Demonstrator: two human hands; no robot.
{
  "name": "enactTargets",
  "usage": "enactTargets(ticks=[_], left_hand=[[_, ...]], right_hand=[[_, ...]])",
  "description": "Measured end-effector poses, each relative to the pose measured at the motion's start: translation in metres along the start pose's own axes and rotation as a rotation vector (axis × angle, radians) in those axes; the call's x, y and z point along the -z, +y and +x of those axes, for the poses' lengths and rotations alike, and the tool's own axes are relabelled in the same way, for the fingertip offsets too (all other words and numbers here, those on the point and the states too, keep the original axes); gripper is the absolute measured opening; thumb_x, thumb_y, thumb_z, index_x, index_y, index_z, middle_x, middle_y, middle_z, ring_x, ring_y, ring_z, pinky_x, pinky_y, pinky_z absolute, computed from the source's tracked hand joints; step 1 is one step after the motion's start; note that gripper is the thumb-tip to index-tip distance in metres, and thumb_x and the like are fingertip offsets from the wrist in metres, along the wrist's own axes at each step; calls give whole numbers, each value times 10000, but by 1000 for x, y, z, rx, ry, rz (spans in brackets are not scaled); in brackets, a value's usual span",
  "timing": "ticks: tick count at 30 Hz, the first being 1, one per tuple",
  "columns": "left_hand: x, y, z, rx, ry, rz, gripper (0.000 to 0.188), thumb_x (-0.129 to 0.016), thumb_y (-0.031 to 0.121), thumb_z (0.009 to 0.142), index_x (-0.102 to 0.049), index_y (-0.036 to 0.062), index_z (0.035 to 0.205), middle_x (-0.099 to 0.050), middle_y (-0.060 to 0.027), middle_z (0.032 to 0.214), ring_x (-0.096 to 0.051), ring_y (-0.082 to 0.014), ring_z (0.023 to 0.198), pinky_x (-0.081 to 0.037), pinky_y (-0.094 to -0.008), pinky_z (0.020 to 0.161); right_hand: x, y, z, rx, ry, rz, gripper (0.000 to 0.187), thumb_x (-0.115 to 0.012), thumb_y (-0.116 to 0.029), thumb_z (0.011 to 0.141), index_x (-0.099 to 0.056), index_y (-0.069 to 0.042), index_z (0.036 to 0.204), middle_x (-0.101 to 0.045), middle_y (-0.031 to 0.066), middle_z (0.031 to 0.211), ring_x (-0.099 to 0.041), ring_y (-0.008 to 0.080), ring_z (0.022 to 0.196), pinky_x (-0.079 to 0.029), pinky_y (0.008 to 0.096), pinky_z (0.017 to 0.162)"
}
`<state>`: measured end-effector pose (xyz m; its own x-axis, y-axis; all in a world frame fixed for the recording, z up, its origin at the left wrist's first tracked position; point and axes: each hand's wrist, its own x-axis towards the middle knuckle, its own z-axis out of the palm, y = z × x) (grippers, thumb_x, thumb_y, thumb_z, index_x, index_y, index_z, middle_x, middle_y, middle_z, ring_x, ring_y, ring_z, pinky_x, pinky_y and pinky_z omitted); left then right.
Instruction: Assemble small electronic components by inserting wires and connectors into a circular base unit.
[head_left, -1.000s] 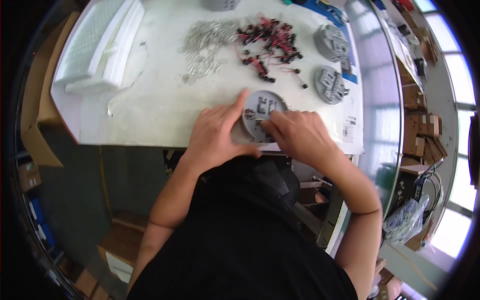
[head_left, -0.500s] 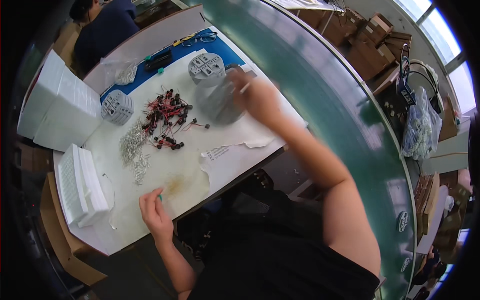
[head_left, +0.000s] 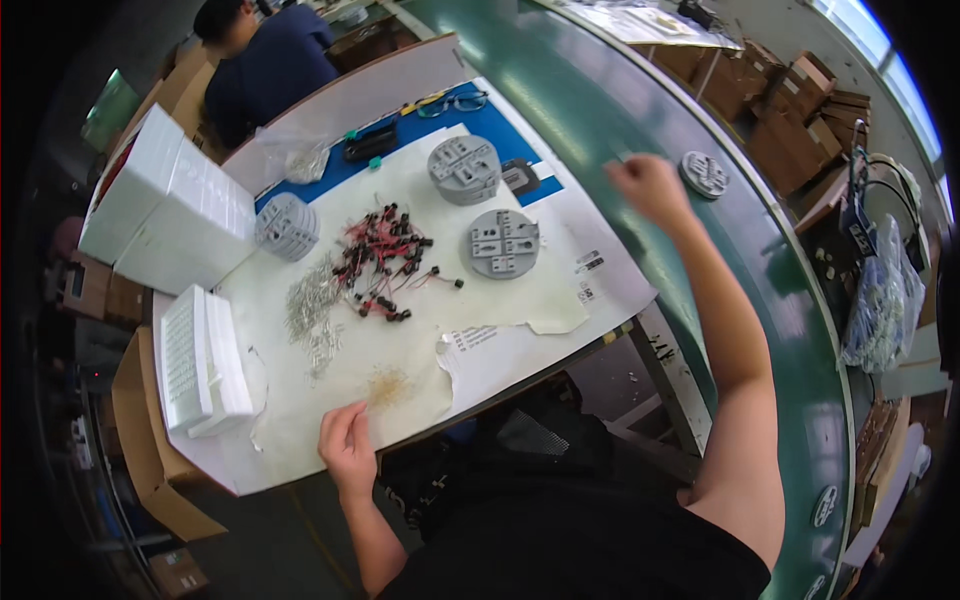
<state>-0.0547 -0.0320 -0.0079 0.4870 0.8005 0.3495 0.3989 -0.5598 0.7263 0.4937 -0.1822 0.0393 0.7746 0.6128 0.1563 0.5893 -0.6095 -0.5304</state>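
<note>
My right hand [head_left: 650, 188] reaches out over the green conveyor belt, fingers bent together, with a small pale tip showing at them; what it holds, if anything, is unclear. Just beyond it a grey round slotted disc [head_left: 705, 175] lies on the belt. My left hand [head_left: 348, 450] is closed at the table's near edge, fingers pressed together, beside a scatter of fine yellow-brown bits [head_left: 388, 386]. On the table are a grey round disc with raised blocks [head_left: 504, 244], a stack of such discs [head_left: 464, 172] behind it, and another stack [head_left: 288, 228] at the left.
Black round parts with red wires [head_left: 382, 255] lie heaped mid-table, beside small silvery pieces [head_left: 315, 310]. White foam blocks [head_left: 200, 360] and a tall white box [head_left: 170, 200] line the left side. Glasses [head_left: 466, 101] rest on a blue mat. A person [head_left: 270, 70] sits beyond the partition.
My right hand has swung from above the table out to the right over the belt. A disc now shows on the belt beyond it. The view has shifted; my left hand stays near the table edge.
</note>
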Motion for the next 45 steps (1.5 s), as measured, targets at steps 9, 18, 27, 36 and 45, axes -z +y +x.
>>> enactTargets(ticks=[9, 18, 27, 36, 45], left_hand=[[-25, 35, 22, -155, -49, -10, 394, -823, 114, 890, -727, 5, 1257, -667, -129, 1120, -667, -282, 980, -553, -370, 844], [-31, 40, 29, -188, -166, -37, 775, -922, 267, 791, -605, 54, 1465, -596, -136, 1273, -649, -312, 1100, -568, -404, 918], [-32, 32, 52, -291, -126, 46, 629, -877, 265, 854, -656, 46, 1401, -638, -142, 1220, -666, -277, 1059, -569, -374, 861], [-13, 74, 87, 155, -396, -716, 302, -803, 254, 971, -781, -13, 1110, -746, -74, 957, -674, -112, 824, -544, -270, 736], [-28, 69, 63, 179, -217, -896, 211, -809, 170, 962, -782, -25, 1038, -747, -20, 872, -660, -52, 741, -531, -232, 671]], right_hand=[[-61, -109, -49, 267, -223, -32, 343, -745, -318, 890, -739, 19, 830, -714, 232, 761, -707, 397, 697, -563, 476, 677], [-114, -192, -125, 483, -250, 180, 303, -779, -328, 895, -738, -29, 928, -739, 181, 844, -701, 408, 750, -567, 485, 694], [-80, -172, -106, 172, -512, 699, 193, -758, -183, 997, -706, 3, 996, -750, 81, 887, -621, 104, 642, -487, 272, 554], [-52, -209, -158, 163, -741, 990, 115, -771, -59, 978, -726, 34, 1029, -754, 82, 918, -628, 78, 741, -506, 227, 661], [-70, -211, -187, 516, -504, 982, 151, -771, 39, 943, -727, 43, 1087, -734, 97, 1060, -668, 110, 928, -556, 264, 787]])
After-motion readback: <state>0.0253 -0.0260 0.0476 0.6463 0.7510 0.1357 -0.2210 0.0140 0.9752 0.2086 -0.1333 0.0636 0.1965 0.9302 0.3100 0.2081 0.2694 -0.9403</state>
